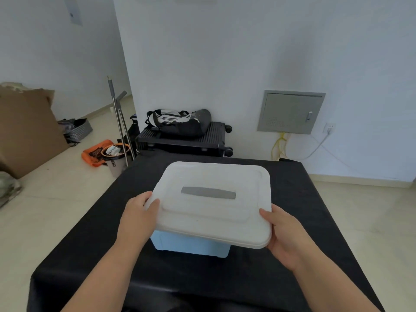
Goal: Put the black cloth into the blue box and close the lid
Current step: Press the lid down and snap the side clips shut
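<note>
A white lid (213,212) with a grey handle strip (208,192) covers the blue box (189,244), whose light-blue front wall shows below the lid's near edge. My left hand (140,212) grips the lid's left edge, thumb on top. On the right, the lid's near corner is held by my right hand (283,235). The lid hides the inside of the box, and no loose black cloth is in sight.
The box stands on a table under a black tablecloth (90,255). Behind the table, against the white wall, a black suitcase (184,140) carries a bag. An orange bag (96,154), metal poles and cardboard sit on the floor at left.
</note>
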